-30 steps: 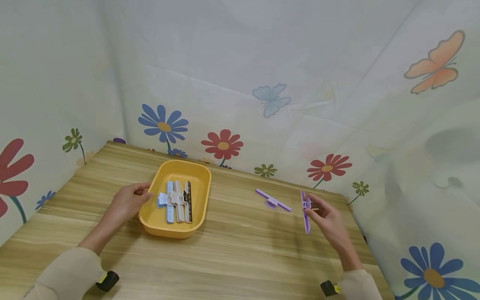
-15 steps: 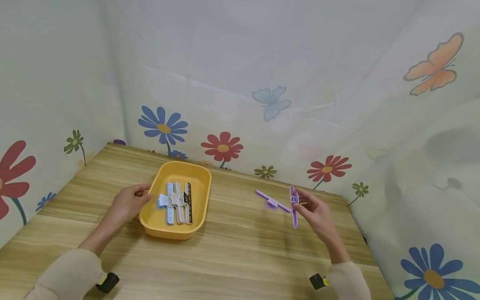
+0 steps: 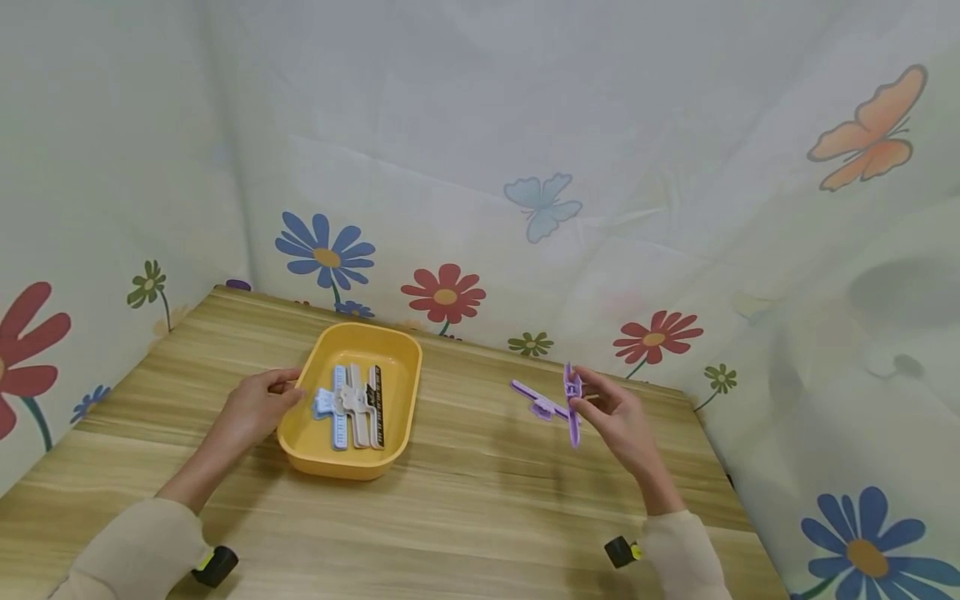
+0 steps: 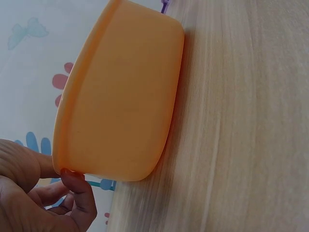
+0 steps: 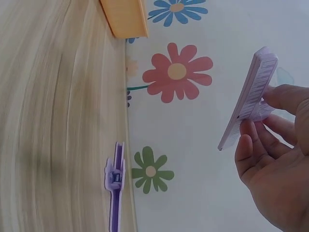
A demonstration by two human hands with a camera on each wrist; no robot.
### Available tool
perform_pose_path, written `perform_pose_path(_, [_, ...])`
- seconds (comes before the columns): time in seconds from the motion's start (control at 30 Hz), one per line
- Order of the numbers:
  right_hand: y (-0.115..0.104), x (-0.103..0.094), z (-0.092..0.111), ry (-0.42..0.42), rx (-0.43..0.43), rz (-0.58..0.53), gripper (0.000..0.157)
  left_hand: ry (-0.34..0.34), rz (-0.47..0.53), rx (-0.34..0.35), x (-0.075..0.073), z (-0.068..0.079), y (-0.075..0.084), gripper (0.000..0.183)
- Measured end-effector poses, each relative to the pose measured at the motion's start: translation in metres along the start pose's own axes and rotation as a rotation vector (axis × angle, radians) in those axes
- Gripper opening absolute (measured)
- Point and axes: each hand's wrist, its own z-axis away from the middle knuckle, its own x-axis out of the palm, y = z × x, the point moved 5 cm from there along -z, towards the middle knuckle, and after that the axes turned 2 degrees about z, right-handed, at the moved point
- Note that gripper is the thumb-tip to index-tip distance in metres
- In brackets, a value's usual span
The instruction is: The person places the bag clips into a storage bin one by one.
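Note:
My left hand pinches the left rim of a yellow plastic tub; the left wrist view shows thumb and fingers on the rim of the tub. Inside lie several ruler clips: a light blue one at left, then pale ones and a black-edged one. Above the table at right, my right hand holds a purple ruler clip by its middle grip, its bar pointing away from me. Partly behind it, a second purple ruler clip lies slanted on the table.
The wood-grain table carries the tub on its left half. Behind it and along both sides hangs a pale cloth printed with flowers and butterflies, meeting the table's far edge.
My right hand has carried the held purple clip leftward, so that it now overlaps the end of the lying purple clip in the head view. The left hand and tub stay put.

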Motion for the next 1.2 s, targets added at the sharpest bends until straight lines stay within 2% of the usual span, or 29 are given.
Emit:
perform_pose_path(0.37, [-0.008,0.016,-0.011,-0.008,-0.034,-0.031,0.046,0.006,-0.011,0.043,-0.002,0.001,0.0,0.052])
perform_pose_path(1.2, [-0.024,0.059,-0.037,-0.057,-0.093,-0.121,0.049,0.008,0.008,0.027,-0.001,0.001,0.001,0.053])
